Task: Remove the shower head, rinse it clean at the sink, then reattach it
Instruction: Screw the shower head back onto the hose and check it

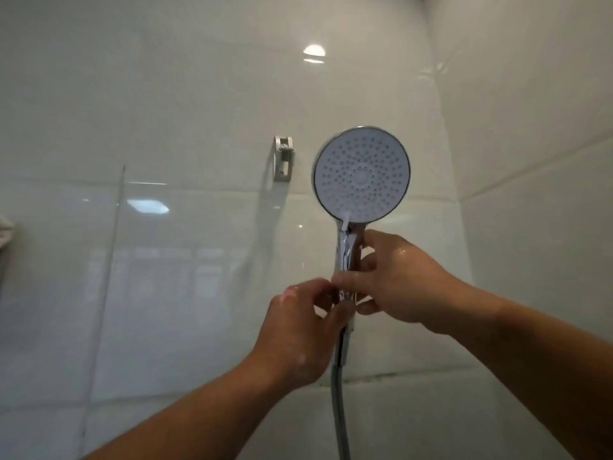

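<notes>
Pale tiled wall [199, 94] fills the view behind both grips. A clear glass screen [109, 277] stands well off to the left of them.

Shower head [362, 175]: off its mount, held upright in the air, round spray face toward the person, directly above the right grip [398, 277]. Right grip is wrapped round the chrome handle [348, 254], thumb across the front, fingers behind. It is clenched on the handle and carrying the weight.

Hose [340, 410]: hangs straight down below the left grip [298, 330] and leaves the view at the bottom.

Left grip: just under the right, touching it, fingertips pinching the bottom end of the handle where the hose connector [345, 346] meets it. Both grips look wet.

Wall bracket [284, 158]: up and left of both grips, nothing in it.

Step in hand, as I judge it: work at the hose joint. With the wet skin and the droplets on the handle, this is more likely screwing the head back on than taking it off. The fingers cover the joint itself, so I cannot tell whether the thread is engaged.

Next move calls for the right grip to hold the handle steady while the left turns the connector. Once it is snug, the head goes up and left into the bracket.
</notes>
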The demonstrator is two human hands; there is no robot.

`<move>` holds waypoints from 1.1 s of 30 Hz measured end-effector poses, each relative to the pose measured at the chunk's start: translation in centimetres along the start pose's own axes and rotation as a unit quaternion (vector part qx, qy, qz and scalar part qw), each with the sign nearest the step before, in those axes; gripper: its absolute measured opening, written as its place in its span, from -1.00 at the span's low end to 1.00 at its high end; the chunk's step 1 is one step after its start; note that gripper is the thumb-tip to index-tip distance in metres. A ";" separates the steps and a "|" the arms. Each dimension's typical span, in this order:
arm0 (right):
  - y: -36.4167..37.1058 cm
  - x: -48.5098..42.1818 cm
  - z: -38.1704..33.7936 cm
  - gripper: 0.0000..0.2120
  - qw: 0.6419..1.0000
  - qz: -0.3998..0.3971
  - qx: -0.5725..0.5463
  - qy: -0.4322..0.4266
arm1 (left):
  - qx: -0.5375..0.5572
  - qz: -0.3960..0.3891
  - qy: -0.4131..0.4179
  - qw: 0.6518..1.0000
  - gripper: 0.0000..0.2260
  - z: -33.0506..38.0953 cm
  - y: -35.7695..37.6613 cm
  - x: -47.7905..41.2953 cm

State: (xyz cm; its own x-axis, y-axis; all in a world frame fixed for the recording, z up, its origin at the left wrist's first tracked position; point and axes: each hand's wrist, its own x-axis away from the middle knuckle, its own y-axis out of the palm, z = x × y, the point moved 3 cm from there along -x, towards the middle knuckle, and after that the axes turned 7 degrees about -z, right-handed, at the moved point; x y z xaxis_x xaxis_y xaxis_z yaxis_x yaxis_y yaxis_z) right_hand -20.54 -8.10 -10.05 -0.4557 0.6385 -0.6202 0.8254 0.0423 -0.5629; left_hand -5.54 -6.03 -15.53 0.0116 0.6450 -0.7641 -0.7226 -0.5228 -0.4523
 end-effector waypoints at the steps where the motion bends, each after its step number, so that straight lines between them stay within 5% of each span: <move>1: -0.7 -1.0 -1.0 -0.69 1.000 0.005 0.012 -0.017 | -0.021 0.009 0.006 1.000 -0.88 0.7 -0.9 -1.1; 9: -5.6 -7.8 -9.1 -0.82 0.990 0.043 0.010 -0.137 | -0.081 0.067 0.052 0.993 -0.79 6.9 -8.8 -8.9; 21: -7.8 -14.9 -16.9 -0.78 0.974 0.098 0.042 -0.201 | -0.117 0.084 0.101 0.984 -0.63 10.1 -16.5 -15.7; 33: -9.7 -16.0 -17.9 -0.74 0.961 0.143 0.022 -0.235 | -0.106 0.084 0.129 0.982 -0.80 11.6 -17.6 -18.6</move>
State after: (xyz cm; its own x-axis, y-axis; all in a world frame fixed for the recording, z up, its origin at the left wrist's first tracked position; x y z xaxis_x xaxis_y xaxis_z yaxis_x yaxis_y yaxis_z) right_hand -15.28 -4.96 15.15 -0.3203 0.2017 -0.9256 0.9292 -0.1230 -0.3484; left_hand -1.07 -2.33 11.99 0.0998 0.3917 -0.9147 -0.5695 -0.7313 -0.3753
